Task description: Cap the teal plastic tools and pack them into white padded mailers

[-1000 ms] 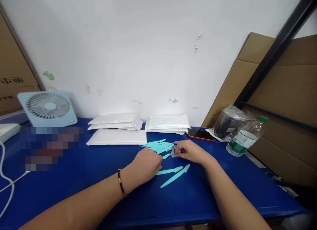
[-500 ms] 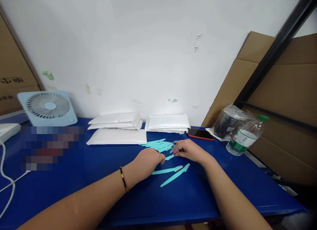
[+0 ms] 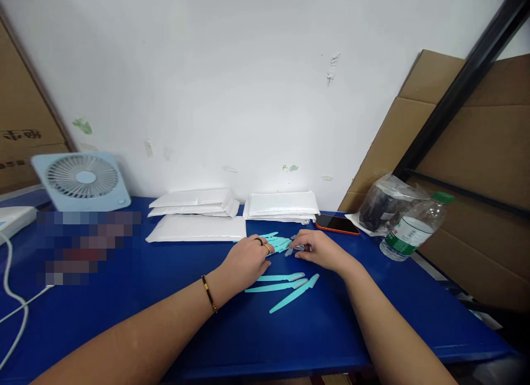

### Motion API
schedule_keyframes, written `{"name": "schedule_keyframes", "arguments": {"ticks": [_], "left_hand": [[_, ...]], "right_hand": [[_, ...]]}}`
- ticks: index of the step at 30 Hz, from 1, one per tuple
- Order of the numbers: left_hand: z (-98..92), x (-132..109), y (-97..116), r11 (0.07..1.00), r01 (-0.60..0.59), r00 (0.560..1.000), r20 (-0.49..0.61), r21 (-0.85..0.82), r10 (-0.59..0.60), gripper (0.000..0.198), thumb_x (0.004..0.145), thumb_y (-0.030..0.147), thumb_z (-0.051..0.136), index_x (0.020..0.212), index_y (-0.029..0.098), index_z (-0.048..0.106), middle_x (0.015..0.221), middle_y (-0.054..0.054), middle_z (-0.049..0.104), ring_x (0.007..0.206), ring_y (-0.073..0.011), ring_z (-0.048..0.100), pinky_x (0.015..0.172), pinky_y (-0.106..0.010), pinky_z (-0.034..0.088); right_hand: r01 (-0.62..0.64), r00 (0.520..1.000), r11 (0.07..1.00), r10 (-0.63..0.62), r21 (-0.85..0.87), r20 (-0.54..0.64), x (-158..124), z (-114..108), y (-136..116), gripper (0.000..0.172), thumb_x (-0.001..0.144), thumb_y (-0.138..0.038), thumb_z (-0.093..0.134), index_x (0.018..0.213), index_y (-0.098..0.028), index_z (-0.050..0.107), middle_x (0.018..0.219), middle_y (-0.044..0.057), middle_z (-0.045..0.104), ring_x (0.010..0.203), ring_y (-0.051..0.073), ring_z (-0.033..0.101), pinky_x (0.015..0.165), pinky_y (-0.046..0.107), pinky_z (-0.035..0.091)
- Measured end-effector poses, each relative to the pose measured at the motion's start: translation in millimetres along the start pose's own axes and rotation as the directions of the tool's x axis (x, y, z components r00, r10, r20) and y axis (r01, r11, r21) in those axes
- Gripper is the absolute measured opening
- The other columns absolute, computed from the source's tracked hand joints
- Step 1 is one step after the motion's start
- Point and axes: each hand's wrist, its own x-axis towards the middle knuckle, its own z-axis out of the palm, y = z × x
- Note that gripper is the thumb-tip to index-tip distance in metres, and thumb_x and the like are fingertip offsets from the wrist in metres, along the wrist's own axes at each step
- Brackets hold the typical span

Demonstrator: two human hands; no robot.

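Observation:
A loose pile of turquoise eyebrow razors lies on the blue table. My left hand rests over the pile's left side, its fingers bent onto the razors and its thumb apart from them. At the pile's right end are small clear blade caps. Thumb and fingers of my right hand pinch at these caps, partly hiding what they hold. Nearer to me lie a razor, a second razor below it and a slanted third razor, each with a clear-looking cap over its head.
White padded envelopes are stacked at the back left, with another envelope stack beside them. A phone, a bagged dark object and a water bottle stand to the right. A light blue fan is at left.
My left hand has moved up from the front razors to the pile. The razor that was between my hands now lies above the other two. My right hand has shifted slightly at the caps.

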Motion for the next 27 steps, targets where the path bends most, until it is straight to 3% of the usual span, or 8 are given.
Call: {"name": "schedule_keyframes", "arguments": {"ticks": [4,7,13,17,20,24,27], "left_hand": [[2.2,4.8,-10.2,0.994,0.047,0.998,0.040,0.095,-0.051,0.013,0.081,0.024,0.054,0.088,0.019,0.063,0.089,-0.006,0.061,0.087,-0.0206,0.054,0.072,-0.031,0.041],[0.5,4.7,-10.1,0.993,0.044,0.997,0.062,0.114,-0.051,0.017,0.083,0.022,0.049,0.077,0.018,0.064,0.081,-0.005,0.062,0.082,-0.0191,0.055,0.072,-0.031,0.039],[-0.8,1.2,-5.3,0.994,0.028,0.994,0.101,0.106,-0.039,0.015,0.082,0.021,0.048,0.077,0.019,0.062,0.077,-0.004,0.063,0.079,-0.0187,0.057,0.073,-0.032,0.039],[-1.2,-0.4,-2.1,0.995,0.006,0.998,0.057,0.103,-0.012,0.013,0.081,0.025,0.052,0.088,0.020,0.062,0.085,-0.005,0.063,0.087,-0.0204,0.056,0.074,-0.032,0.040],[-3.2,-0.8,2.7,0.996,-0.035,0.995,0.094,0.083,0.027,0.015,0.083,0.027,0.050,0.085,0.020,0.063,0.081,-0.005,0.064,0.085,-0.0202,0.057,0.074,-0.032,0.041],[-5.4,-1.1,7.4,0.996,-0.049,0.989,0.142,0.069,0.039,0.018,0.083,0.025,0.048,0.081,0.019,0.065,0.075,-0.006,0.065,0.077,-0.0201,0.058,0.070,-0.032,0.042],[-5.2,-3.3,9.7,0.998,-0.059,0.990,0.131,-0.004,0.059,0.020,0.083,0.024,0.047,0.088,0.020,0.065,0.079,-0.005,0.066,0.081,-0.0197,0.058,0.069,-0.029,0.043]], "right_hand": [[-0.013,0.997,1.000,0.013,-0.003,0.078,0.5,2.9,6.9,0.012,0.074,-0.028,0.063,0.080,-0.022,0.071,0.084,0.003,0.061,0.069,0.013,0.057,0.061,0.023,0.042],[-0.111,0.988,0.993,0.106,0.036,0.113,-4.8,-1.2,16.2,0.014,0.070,-0.032,0.067,0.074,-0.019,0.070,0.077,0.002,0.063,0.067,0.015,0.058,0.058,0.022,0.041],[-0.196,0.960,0.978,0.177,0.067,0.217,-14.0,-12.5,28.7,0.018,0.073,-0.033,0.061,0.072,-0.017,0.070,0.077,0.003,0.067,0.069,0.016,0.060,0.060,0.023,0.042],[-0.259,0.958,0.965,0.250,0.051,0.140,-13.1,-11.9,28.4,0.023,0.066,-0.035,0.068,0.080,-0.018,0.070,0.078,0.003,0.067,0.067,0.016,0.059,0.057,0.022,0.042],[-0.268,0.955,0.963,0.261,0.033,0.145,-11.7,-9.9,29.4,0.018,0.065,-0.031,0.069,0.078,-0.018,0.071,0.072,0.002,0.067,0.064,0.016,0.060,0.055,0.022,0.041],[-0.190,0.980,0.982,0.189,0.006,0.068,-7.3,-5.7,27.7,0.010,0.070,-0.022,0.064,0.076,-0.020,0.072,0.075,0.002,0.066,0.067,0.015,0.061,0.060,0.022,0.043],[-0.125,0.990,0.992,0.124,0.013,0.070,-4.4,-2.2,22.4,0.010,0.071,-0.022,0.064,0.077,-0.021,0.072,0.076,0.002,0.066,0.067,0.014,0.061,0.059,0.022,0.043]]}}
